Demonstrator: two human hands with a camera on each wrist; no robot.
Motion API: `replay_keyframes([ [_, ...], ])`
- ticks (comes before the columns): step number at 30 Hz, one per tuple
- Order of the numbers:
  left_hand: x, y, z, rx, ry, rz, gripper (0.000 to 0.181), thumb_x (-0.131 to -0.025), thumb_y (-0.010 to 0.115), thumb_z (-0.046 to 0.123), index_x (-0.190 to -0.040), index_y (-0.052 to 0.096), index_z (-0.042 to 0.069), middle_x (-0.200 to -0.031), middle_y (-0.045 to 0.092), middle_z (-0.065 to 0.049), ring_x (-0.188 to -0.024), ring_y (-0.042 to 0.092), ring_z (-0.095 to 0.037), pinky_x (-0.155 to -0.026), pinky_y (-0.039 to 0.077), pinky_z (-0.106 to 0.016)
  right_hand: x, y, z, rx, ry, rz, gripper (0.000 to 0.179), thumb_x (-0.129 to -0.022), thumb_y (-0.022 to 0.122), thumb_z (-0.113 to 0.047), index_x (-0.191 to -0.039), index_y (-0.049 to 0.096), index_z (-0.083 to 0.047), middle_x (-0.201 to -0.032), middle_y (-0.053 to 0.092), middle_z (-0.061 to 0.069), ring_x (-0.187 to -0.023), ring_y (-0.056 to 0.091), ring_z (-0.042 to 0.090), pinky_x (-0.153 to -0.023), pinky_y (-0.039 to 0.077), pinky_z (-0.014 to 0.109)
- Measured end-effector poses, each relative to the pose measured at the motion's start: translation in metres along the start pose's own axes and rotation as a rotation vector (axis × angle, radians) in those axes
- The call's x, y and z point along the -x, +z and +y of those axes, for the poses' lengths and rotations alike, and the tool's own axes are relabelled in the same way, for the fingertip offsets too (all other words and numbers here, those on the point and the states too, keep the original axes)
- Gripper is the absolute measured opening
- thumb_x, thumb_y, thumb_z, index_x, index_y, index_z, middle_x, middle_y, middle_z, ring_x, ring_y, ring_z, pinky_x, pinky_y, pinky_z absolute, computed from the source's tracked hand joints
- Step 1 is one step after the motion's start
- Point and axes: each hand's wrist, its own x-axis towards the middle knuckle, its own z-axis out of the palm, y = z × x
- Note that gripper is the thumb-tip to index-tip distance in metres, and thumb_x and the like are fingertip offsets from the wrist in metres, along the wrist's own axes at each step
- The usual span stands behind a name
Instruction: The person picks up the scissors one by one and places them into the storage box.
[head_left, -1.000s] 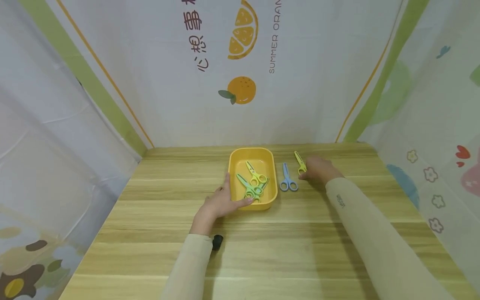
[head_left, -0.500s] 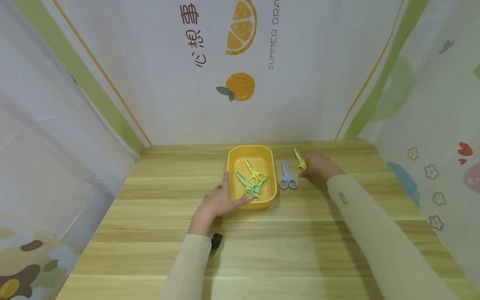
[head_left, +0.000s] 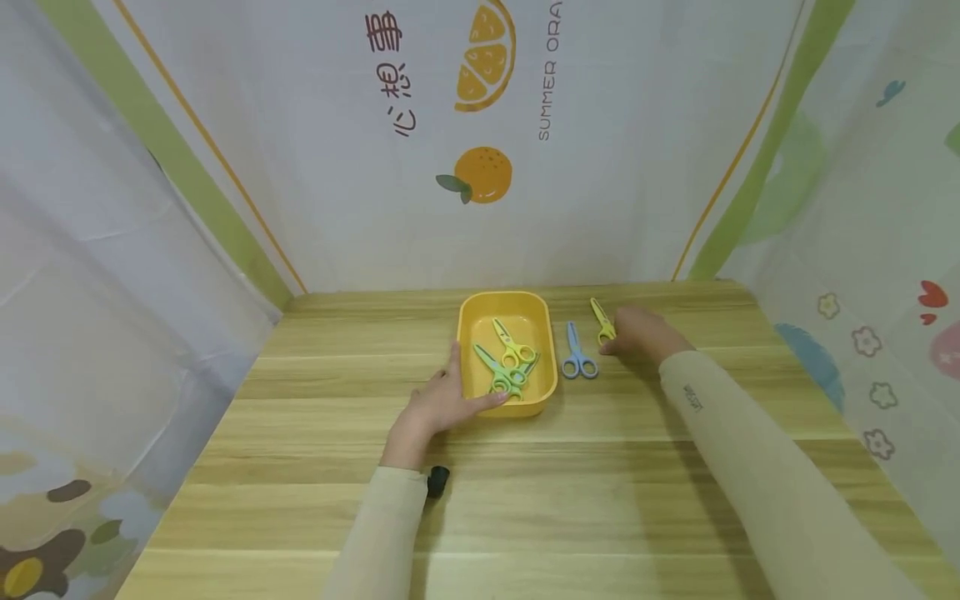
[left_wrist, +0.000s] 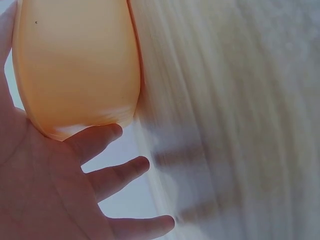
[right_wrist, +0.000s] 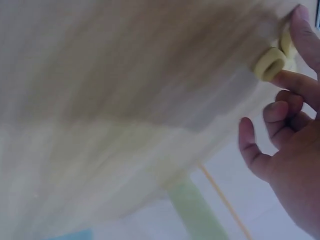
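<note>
A yellow plastic bin (head_left: 545, 392) stands on the table, holding several small scissors. Yellow scissors (head_left: 513, 345) lie on top of green scissors (head_left: 491, 365) inside it. My left hand (head_left: 441, 404) rests against the bin's near left corner, the thumb along the near rim. Its fingers (left_wrist: 120, 177) are spread and fairly straight in the left wrist view, one touching the bin wall. To the right, my right hand (head_left: 641, 332) pinches the handles of another pair of yellow scissors (head_left: 602, 317) by the table. A handle ring (right_wrist: 270, 65) shows at the thumb and index finger.
Blue scissors (head_left: 576, 354) lie between the bin and my right hand, blades pointing away. The wooden table (head_left: 525, 508) meets a printed white curtain (head_left: 600, 225) at its back edge. A black object (head_left: 437, 481) sits at my left wrist.
Both hands, the bin and the scissors stay almost where they were. The view shifts slightly.
</note>
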Motion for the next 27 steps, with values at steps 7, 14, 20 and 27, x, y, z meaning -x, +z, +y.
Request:
replay_keyframes([
  [7,0.000,0.002,-0.002,0.019,0.005,0.008,0.135,-0.086,0.068,0.081,-0.171,-0.012,0.014,-0.173,0.033,-0.023,-0.156,0.038,-0.047,-0.122,0.021,-0.081,0.000,0.008,0.014,-0.029,-0.021,0.055,0.041,-0.093,0.080,-0.046,-0.076,0.063,-0.013,-0.073,0.058,0.002,-0.070,0.052,0.020,-0.073,0.046,0.043],
  [14,-0.001,0.000,0.000,-0.008,0.012,0.017,0.137,-0.084,0.065,0.086,-0.172,-0.011,0.015,-0.172,0.033,-0.024,-0.155,0.040,-0.048,-0.122,0.021,-0.081,0.008,0.001,0.014,-0.262,0.001,0.163,0.067,-0.095,0.079,-0.047,-0.135,0.065,0.006,-0.133,0.066,0.030,-0.111,0.065,0.043,-0.105,0.047,0.064],
  [20,0.000,-0.003,0.005,-0.006,0.008,0.012,0.135,-0.085,0.067,0.082,-0.172,-0.011,0.014,-0.171,0.033,-0.026,-0.156,0.039,-0.048,-0.122,0.022,-0.081,0.006,-0.015,0.007,-0.289,-0.100,0.317,0.052,-0.091,0.085,-0.040,-0.123,0.074,-0.001,-0.105,0.064,0.017,-0.090,0.055,0.029,-0.073,0.047,0.037],
  [27,0.001,-0.001,0.002,0.003,-0.003,-0.002,0.135,-0.085,0.067,0.082,-0.172,-0.011,0.013,-0.172,0.033,-0.027,-0.156,0.038,-0.050,-0.122,0.021,-0.081,0.013,-0.024,-0.011,-0.303,-0.142,0.348,0.065,-0.090,0.085,-0.045,-0.138,0.071,-0.004,-0.101,0.055,0.012,-0.088,0.046,0.025,-0.072,0.040,0.035],
])
